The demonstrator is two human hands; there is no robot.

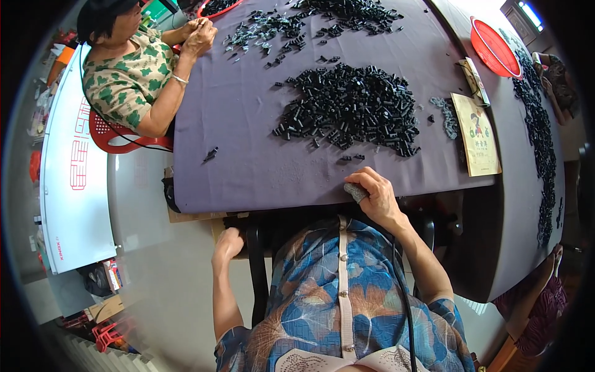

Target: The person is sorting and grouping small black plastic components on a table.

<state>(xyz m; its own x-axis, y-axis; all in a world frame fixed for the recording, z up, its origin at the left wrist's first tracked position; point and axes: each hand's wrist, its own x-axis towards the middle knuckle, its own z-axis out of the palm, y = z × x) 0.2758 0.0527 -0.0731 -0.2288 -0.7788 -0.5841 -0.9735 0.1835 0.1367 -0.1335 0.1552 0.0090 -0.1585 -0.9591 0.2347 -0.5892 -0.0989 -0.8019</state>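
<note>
Close by the table edge, the right hand holds a grey wad.

Tablecloth: plain greyish purple. On it: heaped small parts, black. At its near edge: wad, mottled grey; wearer's shirt, blue with rust patches, pale leaf pattern. Its right edge: packet, pale yellow. Beyond that edge: basket, red. Left of it: co-worker's shirt, beige, green leaf print; chair, red.

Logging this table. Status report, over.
Right hand at purplish tablecloth's edge, grey speckled lump against fingers.
Left hand off tablecloth, grip unclear.
Small black cylindrical parts heaped ahead, strays between hand and heap.
</note>
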